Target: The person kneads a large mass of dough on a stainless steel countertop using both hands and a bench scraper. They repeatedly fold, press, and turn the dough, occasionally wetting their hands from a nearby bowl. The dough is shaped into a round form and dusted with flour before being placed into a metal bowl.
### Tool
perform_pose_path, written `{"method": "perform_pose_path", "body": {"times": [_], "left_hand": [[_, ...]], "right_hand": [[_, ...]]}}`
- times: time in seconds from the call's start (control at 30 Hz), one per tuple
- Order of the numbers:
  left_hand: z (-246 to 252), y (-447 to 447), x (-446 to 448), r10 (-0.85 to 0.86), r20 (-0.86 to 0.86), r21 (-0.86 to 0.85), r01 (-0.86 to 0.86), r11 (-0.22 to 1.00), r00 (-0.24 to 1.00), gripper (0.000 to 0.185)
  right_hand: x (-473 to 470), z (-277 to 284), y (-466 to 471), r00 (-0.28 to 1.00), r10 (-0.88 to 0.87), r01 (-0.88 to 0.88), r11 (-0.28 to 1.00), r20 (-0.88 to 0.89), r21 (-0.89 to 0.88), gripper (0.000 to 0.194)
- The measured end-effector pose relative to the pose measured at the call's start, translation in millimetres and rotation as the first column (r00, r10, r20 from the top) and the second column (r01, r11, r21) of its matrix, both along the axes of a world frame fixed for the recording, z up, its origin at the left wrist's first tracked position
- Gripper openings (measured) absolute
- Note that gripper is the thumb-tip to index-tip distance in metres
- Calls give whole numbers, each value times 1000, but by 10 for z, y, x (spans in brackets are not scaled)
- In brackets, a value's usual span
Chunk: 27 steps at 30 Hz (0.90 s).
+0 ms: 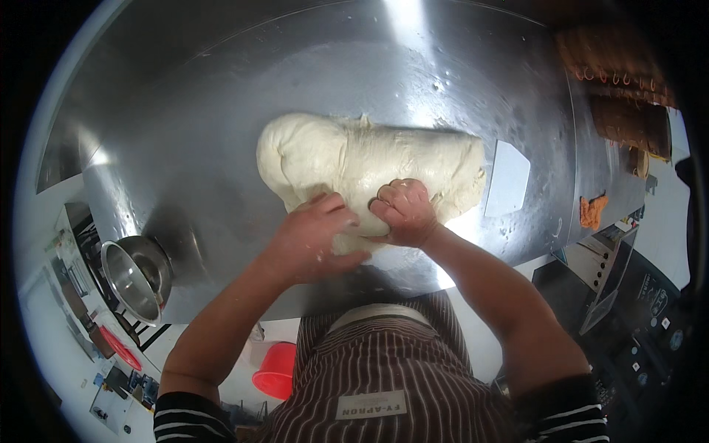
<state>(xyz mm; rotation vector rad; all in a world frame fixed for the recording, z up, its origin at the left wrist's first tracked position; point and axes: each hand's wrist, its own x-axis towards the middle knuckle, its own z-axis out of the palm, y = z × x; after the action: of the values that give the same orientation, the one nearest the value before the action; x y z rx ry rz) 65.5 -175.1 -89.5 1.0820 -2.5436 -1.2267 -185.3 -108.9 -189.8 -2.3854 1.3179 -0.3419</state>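
Observation:
A large, pale mass of dough (410, 158) lies across the stainless steel worktable (183, 127) in front of me. Its left end is rounded and folded, and its right end is rougher. At its near edge, my left hand (318, 238) is slightly blurred, with fingers apart and the fingertips over or against the dough; the contact is hard to make out. My right hand (407, 210) has its fingers curled into the dough's near side, right of the left hand. A white dough scraper (508, 178) lies flat just right of the dough.
A steel bowl (133, 279) sits tilted at the table's near left edge. An orange cloth (593, 211) lies near the right edge. Below the table stands a red bucket (276, 370). Hooks and wooden boards (631, 127) are at the far right.

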Motion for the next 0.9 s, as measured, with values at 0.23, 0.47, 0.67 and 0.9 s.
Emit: {"method": "perform_pose_path", "body": {"times": [0.23,0.47,0.67,0.9], "left_hand": [[-1191,-2255,-200,364,72,-704,-212,678,928,88],[-903,-1138,-578,312,123,-83,-304,949,942,141],[-832,-37,-614,170,115,-354,-120,928,979,115],[-1518,-1930,-1013,272,248,-544,-98,833,930,94]], "right_hand": [[-294,-679,-1645,989,-141,118,930,-40,-347,67],[-58,-41,-1384,940,-174,252,934,293,-255,55],[-677,932,-387,933,318,-331,942,169,55,63],[-284,20,-2649,897,-418,441,820,-145,365,69]]}}
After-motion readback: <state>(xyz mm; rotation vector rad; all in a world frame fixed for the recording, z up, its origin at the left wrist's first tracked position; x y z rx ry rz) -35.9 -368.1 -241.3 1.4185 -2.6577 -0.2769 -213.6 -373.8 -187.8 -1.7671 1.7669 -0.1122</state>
